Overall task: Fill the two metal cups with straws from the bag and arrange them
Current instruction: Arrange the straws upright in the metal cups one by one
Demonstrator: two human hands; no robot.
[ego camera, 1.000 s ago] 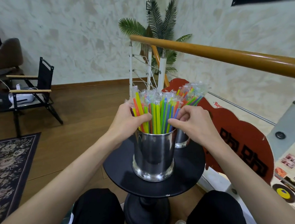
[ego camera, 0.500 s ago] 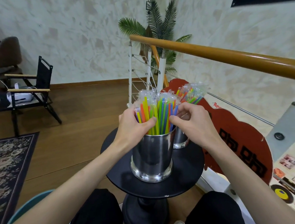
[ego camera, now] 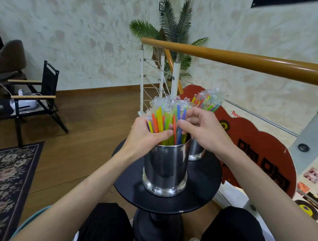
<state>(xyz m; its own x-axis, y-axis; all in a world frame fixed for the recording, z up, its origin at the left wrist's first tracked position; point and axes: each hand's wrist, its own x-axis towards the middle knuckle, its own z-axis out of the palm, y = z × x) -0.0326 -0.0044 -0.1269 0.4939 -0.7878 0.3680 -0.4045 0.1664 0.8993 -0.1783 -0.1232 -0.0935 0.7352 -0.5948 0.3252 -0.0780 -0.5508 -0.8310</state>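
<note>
A shiny metal cup (ego camera: 165,170) stands near the front of a round black side table (ego camera: 203,195), packed with colourful wrapped straws (ego camera: 163,118). My left hand (ego camera: 146,135) grips the bundle from the left, fingers curled round the straws just above the rim. My right hand (ego camera: 202,131) pinches straws on the right side of the same bundle. A second metal cup (ego camera: 197,151) stands behind and to the right, mostly hidden by my right hand, with its own straws (ego camera: 208,101) sticking up.
A wooden handrail (ego camera: 243,61) on white posts runs behind the table, with a red sign (ego camera: 256,152) below it and a palm plant (ego camera: 172,34) beyond. A black folding chair (ego camera: 35,96) and a patterned rug (ego camera: 11,172) lie to the left.
Both hands have closed tighter round the front cup's straws, squeezing the bundle together and narrower. The cups have stayed in place.
</note>
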